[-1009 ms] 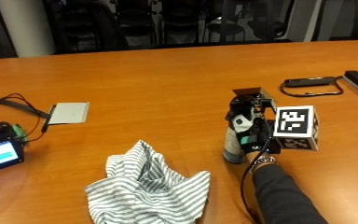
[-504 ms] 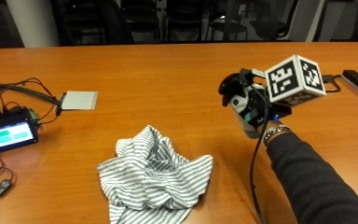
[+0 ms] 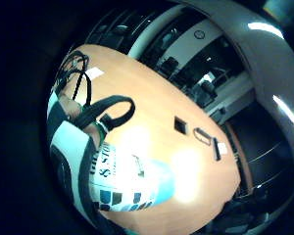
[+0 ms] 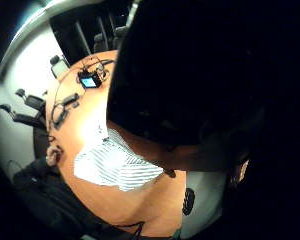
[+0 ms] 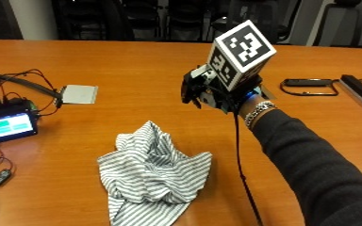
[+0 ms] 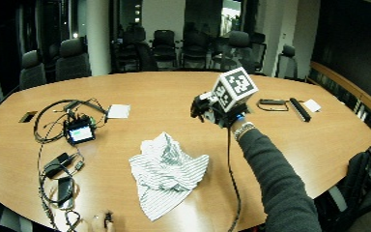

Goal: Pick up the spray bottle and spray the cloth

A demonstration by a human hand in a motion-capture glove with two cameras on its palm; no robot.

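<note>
Above the cloth, bottle higher.

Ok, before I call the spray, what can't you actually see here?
- Bottle: nozzle and trigger hidden by the hand in both outside views; the little-finger palm view shows only its label.
- Nozzle aim at the cloth: cannot tell.
- Thumb-side palm view: mostly blocked by something dark and close.
- Label text: blurred.

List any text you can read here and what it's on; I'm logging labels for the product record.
"S ST": partial dark letters on the spray bottle label; the rest is cut off or blurred.
Small screen device: green blocks, no legible words.
White paper at the table's far side: nothing readable.
</note>
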